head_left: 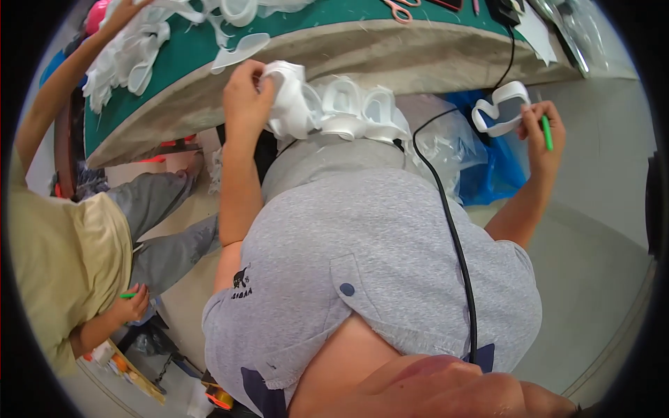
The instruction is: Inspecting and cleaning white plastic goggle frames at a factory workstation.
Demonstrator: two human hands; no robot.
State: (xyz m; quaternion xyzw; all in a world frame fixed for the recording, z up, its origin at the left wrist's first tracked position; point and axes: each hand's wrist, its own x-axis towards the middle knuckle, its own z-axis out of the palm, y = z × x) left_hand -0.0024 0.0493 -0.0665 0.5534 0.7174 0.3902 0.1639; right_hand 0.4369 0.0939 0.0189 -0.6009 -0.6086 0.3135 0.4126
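Across my lap lie several white goggle-shaped frames [343, 104] with clear windows, pressed together in a row. My left hand [249, 97] closes its fingers on the edge of the leftmost white goggle frame [286, 97]; part of that grip is hidden. Held out to the right, beyond the lap, is my right hand [542, 129]. It grips a single white goggle frame [486, 125] by its right end. A slim green-handled tool [547, 134] is in the same hand, its working end out of sight.
A green-topped table [313, 28] with a beige cloth edge curves ahead, bearing a white heap [136, 59] and pink scissors [398, 11]. On the left sits a co-worker [63, 258], one hand holding a green item [128, 295]. A black cable [453, 230] crosses my chest. Blue plastic bag [491, 171] lies below.
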